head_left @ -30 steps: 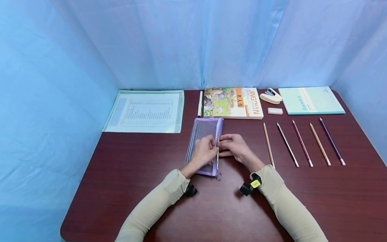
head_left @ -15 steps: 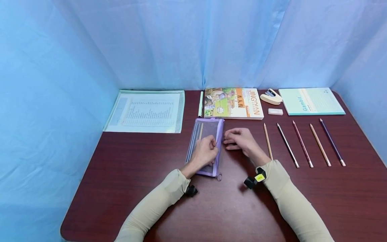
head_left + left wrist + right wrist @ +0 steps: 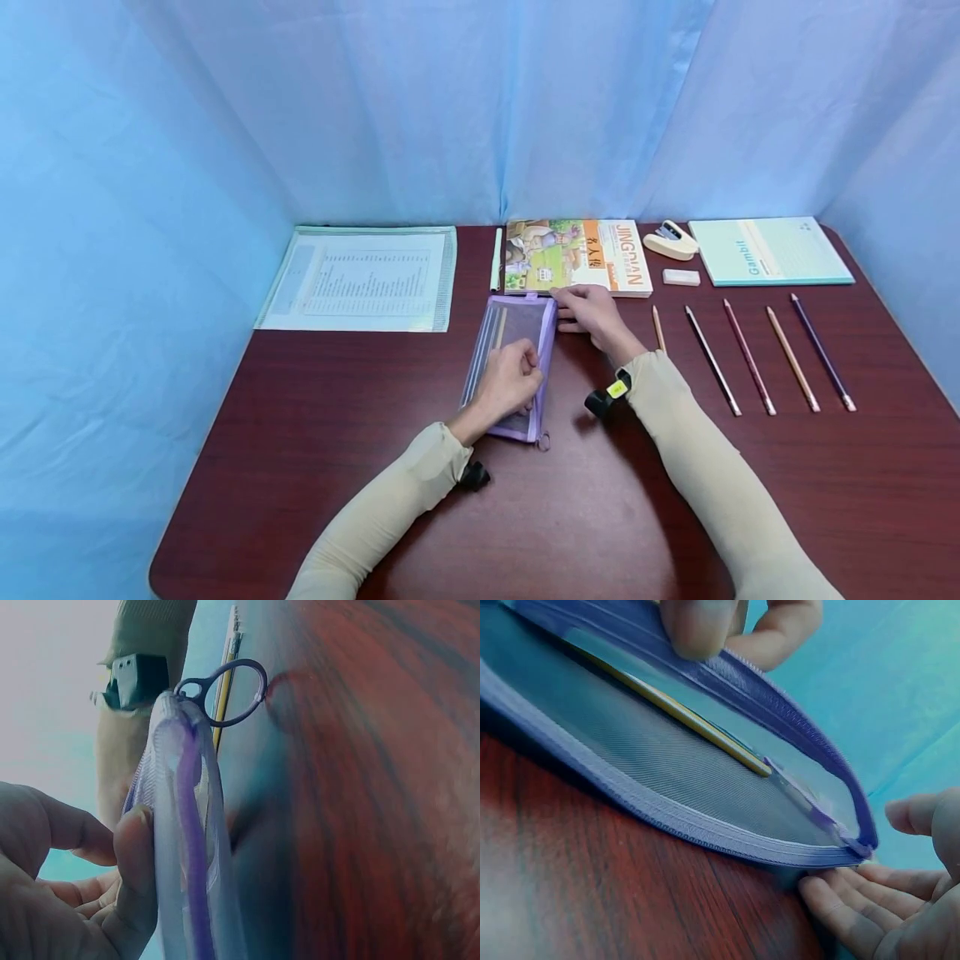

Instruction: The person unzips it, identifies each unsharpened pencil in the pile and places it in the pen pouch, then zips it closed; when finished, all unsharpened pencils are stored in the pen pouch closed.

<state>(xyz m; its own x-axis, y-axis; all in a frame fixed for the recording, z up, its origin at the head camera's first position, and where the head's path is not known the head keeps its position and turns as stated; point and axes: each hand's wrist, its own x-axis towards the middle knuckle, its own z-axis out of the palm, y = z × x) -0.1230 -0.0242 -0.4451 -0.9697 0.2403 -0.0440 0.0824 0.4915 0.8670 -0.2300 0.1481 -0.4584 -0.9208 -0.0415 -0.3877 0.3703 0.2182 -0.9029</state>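
A purple mesh pencil case (image 3: 513,312) lies on the table, its zipper side agape in the right wrist view. Through that opening a yellow pencil (image 3: 705,729) shows inside. My left hand (image 3: 510,383) pinches the upper edge of the case between thumb and fingers. At the far corner, by the zipper's end, is my right hand (image 3: 594,317); its thumb and fingers are apart in the right wrist view, with nothing seen between them. Whether those fingers touch the case is hard to tell. A dark ring (image 3: 238,691) hangs from the near zipper end.
Several pencils (image 3: 748,358) lie in a row to the right. Behind the case are a book (image 3: 577,257) and a white pen (image 3: 496,260). Further right sit an eraser (image 3: 681,277), a stapler (image 3: 671,242) and a notebook (image 3: 795,252). A document sleeve (image 3: 360,279) lies far left.
The pencil at the zipper opening has gone inside the case, and my right hand let go of it. That hand then moved away to the far corner. My left hand stayed put.
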